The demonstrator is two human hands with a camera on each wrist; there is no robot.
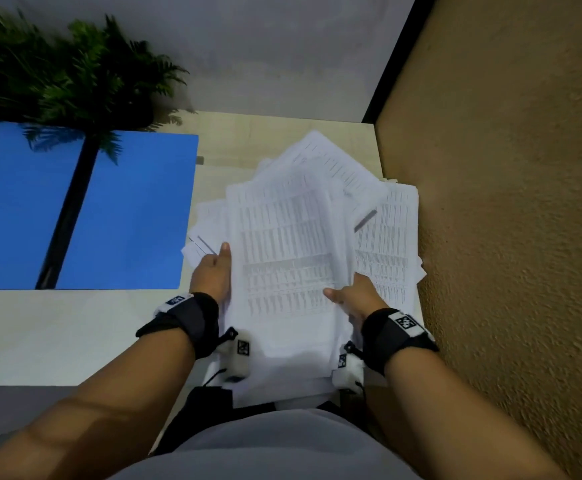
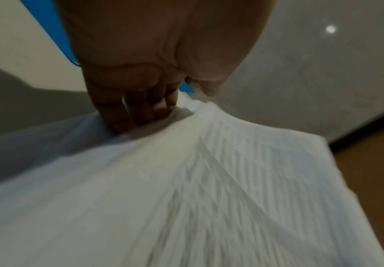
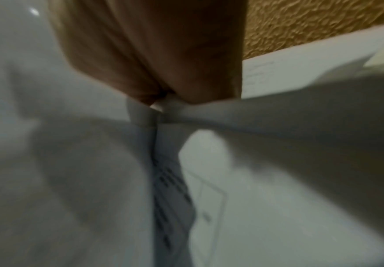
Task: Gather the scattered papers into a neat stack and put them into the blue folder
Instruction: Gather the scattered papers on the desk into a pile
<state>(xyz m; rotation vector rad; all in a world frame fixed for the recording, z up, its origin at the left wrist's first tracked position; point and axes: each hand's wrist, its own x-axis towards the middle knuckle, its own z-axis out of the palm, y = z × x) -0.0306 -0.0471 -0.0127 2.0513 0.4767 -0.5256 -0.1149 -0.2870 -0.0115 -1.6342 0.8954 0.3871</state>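
A loose pile of white printed papers [image 1: 293, 244] lies fanned out on the right part of the pale desk [image 1: 75, 323], its near edge hanging over the desk front. My left hand [image 1: 213, 268] grips the pile's left edge, thumb on top and fingers [image 2: 138, 112] curled under the sheets [image 2: 186, 198]. My right hand [image 1: 355, 296] grips the right side, thumb on top, fingers tucked beneath the upper sheets [image 3: 277, 198]. The blue folder [image 1: 116, 209] lies open and flat to the left, its black spine [image 1: 68, 213] running down the middle.
A green fern-like plant [image 1: 68, 71] stands at the desk's back left, its fronds overhanging the folder. A rough tan wall [image 1: 507, 202] runs close along the right of the papers. A grey panel [image 1: 265, 53] closes the back.
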